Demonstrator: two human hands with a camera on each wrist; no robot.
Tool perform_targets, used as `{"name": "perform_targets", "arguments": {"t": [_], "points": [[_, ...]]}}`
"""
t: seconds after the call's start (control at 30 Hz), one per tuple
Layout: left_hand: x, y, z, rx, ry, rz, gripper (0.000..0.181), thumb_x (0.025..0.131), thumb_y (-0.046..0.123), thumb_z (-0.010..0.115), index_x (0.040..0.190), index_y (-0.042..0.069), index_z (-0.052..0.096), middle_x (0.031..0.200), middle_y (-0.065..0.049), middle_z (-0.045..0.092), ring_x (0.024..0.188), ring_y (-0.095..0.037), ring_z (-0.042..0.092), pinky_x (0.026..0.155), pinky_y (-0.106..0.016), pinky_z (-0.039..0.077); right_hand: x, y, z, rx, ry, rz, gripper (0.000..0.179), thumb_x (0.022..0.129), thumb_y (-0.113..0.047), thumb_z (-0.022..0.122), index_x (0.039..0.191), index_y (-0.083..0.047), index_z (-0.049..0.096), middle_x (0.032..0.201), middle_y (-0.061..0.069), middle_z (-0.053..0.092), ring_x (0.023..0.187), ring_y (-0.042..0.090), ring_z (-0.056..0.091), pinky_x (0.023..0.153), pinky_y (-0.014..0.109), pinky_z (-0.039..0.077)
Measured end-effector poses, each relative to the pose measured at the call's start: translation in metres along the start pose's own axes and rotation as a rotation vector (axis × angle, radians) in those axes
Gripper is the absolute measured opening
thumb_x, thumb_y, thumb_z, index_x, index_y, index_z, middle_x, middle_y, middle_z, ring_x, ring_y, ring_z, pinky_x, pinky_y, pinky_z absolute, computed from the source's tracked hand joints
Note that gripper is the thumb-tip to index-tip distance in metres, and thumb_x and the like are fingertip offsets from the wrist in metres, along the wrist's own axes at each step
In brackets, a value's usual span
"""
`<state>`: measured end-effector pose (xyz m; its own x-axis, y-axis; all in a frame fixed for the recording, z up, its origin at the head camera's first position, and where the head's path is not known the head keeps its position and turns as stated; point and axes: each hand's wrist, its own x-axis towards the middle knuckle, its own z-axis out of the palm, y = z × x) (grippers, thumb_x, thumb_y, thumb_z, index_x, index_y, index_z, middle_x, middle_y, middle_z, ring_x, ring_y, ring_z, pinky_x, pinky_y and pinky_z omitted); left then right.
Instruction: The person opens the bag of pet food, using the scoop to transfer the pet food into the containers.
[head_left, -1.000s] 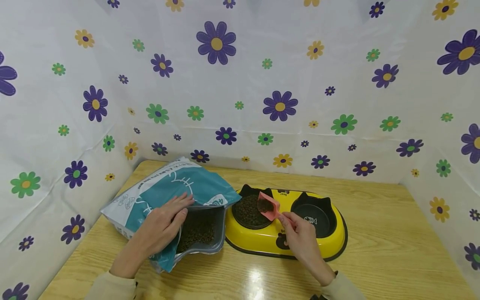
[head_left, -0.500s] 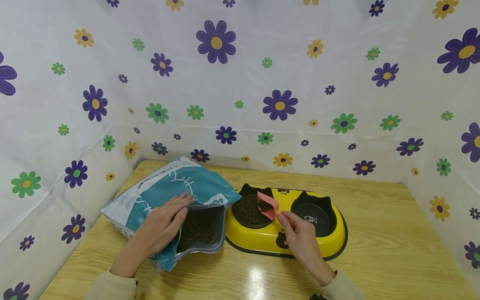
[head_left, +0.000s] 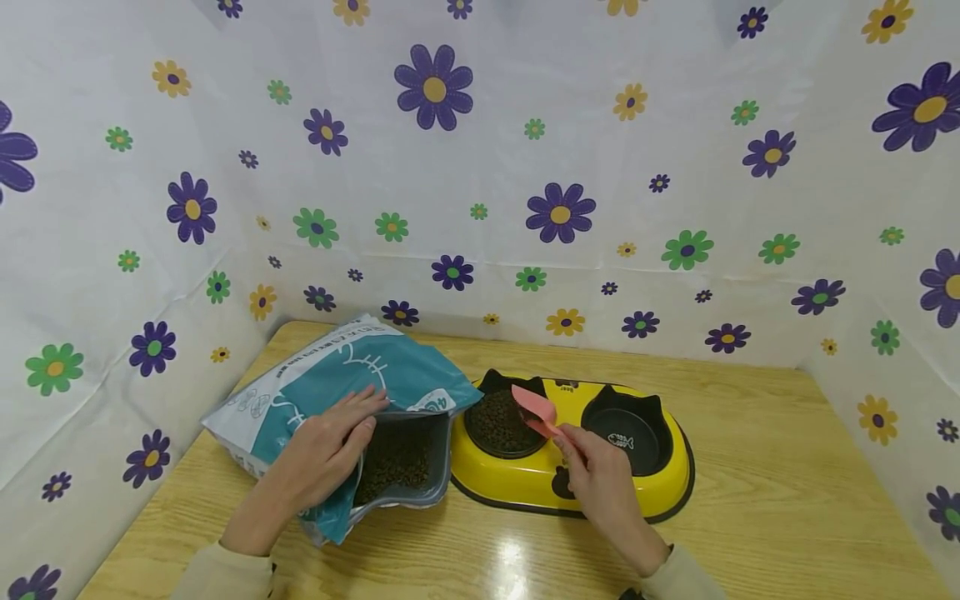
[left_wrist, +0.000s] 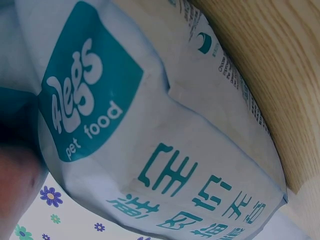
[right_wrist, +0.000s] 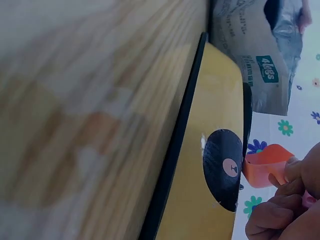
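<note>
My right hand (head_left: 602, 482) grips the handle of a small pink scoop (head_left: 536, 406). The scoop tips over the left bowl (head_left: 501, 421), where brown kibble is heaped, and some kibble shows inside it. That bowl and a black cat-eared one (head_left: 628, 429) with a fishbone print sit in a yellow double feeder (head_left: 517, 487). On the left, a teal-and-white pet food bag (head_left: 408, 367) lies with its mouth toward me, showing kibble inside. My left hand (head_left: 322, 450) rests flat on the bag beside its mouth, fingers extended. In the right wrist view the scoop (right_wrist: 267, 165) stands at the feeder's edge.
Everything stands on a wooden table (head_left: 780, 467). A white flower-print cloth (head_left: 480, 167) rises behind it and on both sides. The bag's corner overhangs the feeder's left end.
The right hand has turned the scoop so that its open side tilts further toward the left bowl, and less kibble shows in it. The left hand and bag have stayed in place.
</note>
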<state>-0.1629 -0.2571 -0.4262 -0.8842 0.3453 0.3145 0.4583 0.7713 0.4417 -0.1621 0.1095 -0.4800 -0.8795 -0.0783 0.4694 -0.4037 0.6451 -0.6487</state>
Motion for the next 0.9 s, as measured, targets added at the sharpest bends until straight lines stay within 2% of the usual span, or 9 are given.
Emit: {"name": "perform_targets", "arguments": {"t": [0.1,0.2,0.3,0.37,0.47,0.6,0.67,0.77,0.9], "points": [[0.0,0.0,0.0,0.001,-0.001,0.0,0.04,0.111,0.023,0.043,0.143,0.008,0.06,0.152,-0.009,0.056,0.146,-0.038,0.046,0.117,-0.059,0.038,0.0,0.002,0.001,-0.095,0.049,-0.12,0.017,0.089,-0.004,0.076,0.105,0.0,0.077,0.067,-0.005,0.055,0.054,-0.004,0.036,0.045,0.014,0.033],[0.001,0.0,0.0,0.001,0.0,-0.002,0.04,0.111,0.023,0.043,0.143,0.008,0.06,0.152,-0.009,0.056,0.145,-0.037,0.047,0.117,-0.059,0.039,0.0,0.002,0.001,-0.162,0.077,-0.189,0.018,0.085,-0.003,0.08,0.102,-0.001,0.077,0.066,-0.007,0.05,0.057,-0.002,0.032,0.046,0.013,0.029],[0.001,0.0,0.0,0.004,0.001,-0.003,0.039,0.111,0.023,0.043,0.143,0.008,0.06,0.152,-0.009,0.056,0.145,-0.037,0.047,0.116,-0.059,0.039,0.001,-0.001,-0.001,-0.158,0.072,-0.193,0.017,0.085,-0.002,0.079,0.102,-0.001,0.076,0.065,-0.007,0.049,0.056,-0.003,0.032,0.046,0.013,0.029],[0.001,0.0,0.0,0.003,0.0,-0.005,0.039,0.111,0.023,0.044,0.143,0.009,0.06,0.152,-0.009,0.056,0.145,-0.038,0.047,0.116,-0.059,0.039,0.001,-0.004,-0.004,-0.098,0.037,-0.138,0.015,0.088,-0.003,0.077,0.103,-0.001,0.076,0.065,-0.007,0.052,0.054,-0.004,0.035,0.045,0.014,0.032],[0.001,0.0,0.0,0.001,-0.004,-0.008,0.039,0.111,0.024,0.043,0.143,0.009,0.06,0.152,-0.009,0.056,0.145,-0.038,0.047,0.117,-0.059,0.039,0.001,-0.014,-0.011,0.065,-0.062,0.028,0.012,0.095,-0.006,0.07,0.105,-0.002,0.076,0.065,-0.005,0.053,0.05,-0.002,0.042,0.044,0.016,0.037],[0.0,0.0,0.0,-0.001,-0.007,-0.013,0.04,0.111,0.024,0.043,0.143,0.009,0.06,0.152,-0.009,0.056,0.146,-0.037,0.046,0.117,-0.058,0.038,0.002,-0.03,-0.021,0.332,-0.243,0.286,0.017,0.103,-0.013,0.061,0.106,-0.002,0.073,0.064,-0.002,0.045,0.048,0.004,0.039,0.045,0.017,0.031],[0.0,0.0,0.0,-0.001,-0.006,-0.012,0.04,0.111,0.024,0.043,0.143,0.009,0.06,0.152,-0.009,0.056,0.146,-0.037,0.046,0.117,-0.059,0.038,0.001,-0.038,-0.024,0.46,-0.339,0.358,0.023,0.106,-0.018,0.057,0.107,0.001,0.07,0.064,0.0,0.042,0.048,0.006,0.034,0.046,0.017,0.027],[0.001,0.0,0.0,0.0,-0.001,-0.006,0.039,0.111,0.024,0.043,0.143,0.009,0.06,0.152,-0.01,0.056,0.145,-0.037,0.047,0.117,-0.059,0.039,-0.003,-0.046,-0.025,0.572,-0.488,0.342,0.033,0.109,-0.024,0.051,0.107,0.006,0.062,0.062,0.0,0.04,0.048,0.005,0.032,0.045,0.017,0.027],[0.001,-0.001,0.001,0.001,0.004,0.005,0.039,0.111,0.023,0.044,0.143,0.009,0.061,0.151,-0.009,0.057,0.145,-0.037,0.047,0.116,-0.06,0.039,-0.01,-0.054,-0.017,0.57,-0.618,0.193,0.036,0.111,-0.027,0.046,0.103,0.007,0.056,0.063,-0.003,0.041,0.05,0.002,0.033,0.045,0.018,0.028]]}}
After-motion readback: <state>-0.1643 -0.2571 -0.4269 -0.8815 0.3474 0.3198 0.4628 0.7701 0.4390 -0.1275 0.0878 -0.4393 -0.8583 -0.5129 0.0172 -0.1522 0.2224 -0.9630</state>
